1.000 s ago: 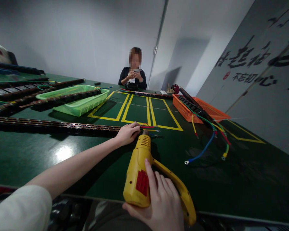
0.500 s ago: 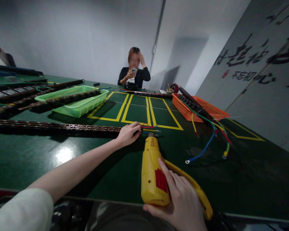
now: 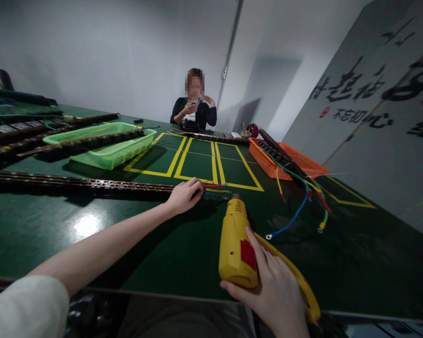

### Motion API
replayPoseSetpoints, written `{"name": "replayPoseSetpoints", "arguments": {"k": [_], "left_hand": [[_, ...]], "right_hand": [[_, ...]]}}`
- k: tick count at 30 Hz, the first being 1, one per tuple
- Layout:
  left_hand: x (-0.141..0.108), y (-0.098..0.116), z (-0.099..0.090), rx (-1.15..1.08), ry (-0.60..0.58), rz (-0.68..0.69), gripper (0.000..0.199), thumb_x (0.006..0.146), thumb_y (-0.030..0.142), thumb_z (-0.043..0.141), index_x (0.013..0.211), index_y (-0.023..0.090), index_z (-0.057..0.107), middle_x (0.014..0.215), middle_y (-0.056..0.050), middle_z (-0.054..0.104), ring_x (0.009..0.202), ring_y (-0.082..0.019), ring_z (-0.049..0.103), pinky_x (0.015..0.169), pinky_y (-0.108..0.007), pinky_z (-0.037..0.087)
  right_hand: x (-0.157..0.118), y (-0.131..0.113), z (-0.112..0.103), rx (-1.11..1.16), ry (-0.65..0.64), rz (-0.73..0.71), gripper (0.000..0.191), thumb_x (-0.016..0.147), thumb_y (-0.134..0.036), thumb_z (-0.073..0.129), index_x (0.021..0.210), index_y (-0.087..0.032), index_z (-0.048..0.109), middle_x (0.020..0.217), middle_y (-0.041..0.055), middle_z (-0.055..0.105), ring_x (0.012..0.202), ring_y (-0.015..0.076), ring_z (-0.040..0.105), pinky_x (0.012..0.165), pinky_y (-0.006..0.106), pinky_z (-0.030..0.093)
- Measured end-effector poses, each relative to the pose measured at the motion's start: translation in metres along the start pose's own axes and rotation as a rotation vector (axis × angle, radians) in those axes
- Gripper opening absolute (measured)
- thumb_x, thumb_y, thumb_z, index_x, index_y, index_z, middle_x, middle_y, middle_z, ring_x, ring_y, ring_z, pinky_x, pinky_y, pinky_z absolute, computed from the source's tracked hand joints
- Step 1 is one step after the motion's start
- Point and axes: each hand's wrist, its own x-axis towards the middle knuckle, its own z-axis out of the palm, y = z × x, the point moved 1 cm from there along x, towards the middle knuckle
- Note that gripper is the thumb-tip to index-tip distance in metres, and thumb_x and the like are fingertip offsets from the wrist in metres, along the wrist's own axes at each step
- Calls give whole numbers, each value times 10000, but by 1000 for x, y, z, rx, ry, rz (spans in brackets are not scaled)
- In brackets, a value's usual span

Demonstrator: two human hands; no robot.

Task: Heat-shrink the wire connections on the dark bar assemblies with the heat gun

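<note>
My left hand [image 3: 185, 196] is closed around the right end of a long dark busbar strip with copper-coloured rails [image 3: 91, 185] lying across the table. From that end stick out short red, yellow and blue wires [image 3: 216, 191] with metal ring terminals. My right hand [image 3: 277, 284] grips a yellow heat gun [image 3: 238, 249] with a red label. Its metal nozzle points away from me, close to the wire ends and a little right of them. The heat gun's handle is partly hidden by my fingers.
Yellow tape rectangles mark the green table [image 3: 155, 253]. A light green basket [image 3: 113, 159] with a strip across it stands left. An orange basket [image 3: 264, 164] stands right, its strip trailing cables [image 3: 292, 220] with ring terminals. Across the table, a person [image 3: 193, 110] holds a phone.
The heat gun has moved right with my right hand, so its nozzle is off the wire ends. My left hand stays on the strip. The view has shifted slightly.
</note>
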Motion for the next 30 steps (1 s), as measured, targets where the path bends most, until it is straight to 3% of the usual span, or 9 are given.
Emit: {"name": "replayPoseSetpoints", "arguments": {"k": [15,30], "left_hand": [[0,-1,2,11,3,-22,222,941,287,315,953,220,527,1027,-23,573,858,-147,576,754,-274,450],[2,-1,-1,-28,-25,-47,164,917,299,392,949,241,542,1047,-3,573,915,-151,594,745,-267,460]], "right_hand": [[-2,-60,14,108,28,-139,1140,587,-856,448,1448,-152,196,947,104,622,809,267,576,735,420,449],[-3,-48,6,167,-51,-124,1131,563,-856,475,1440,-193,213,1000,82,624,842,250,581,777,395,422]]}}
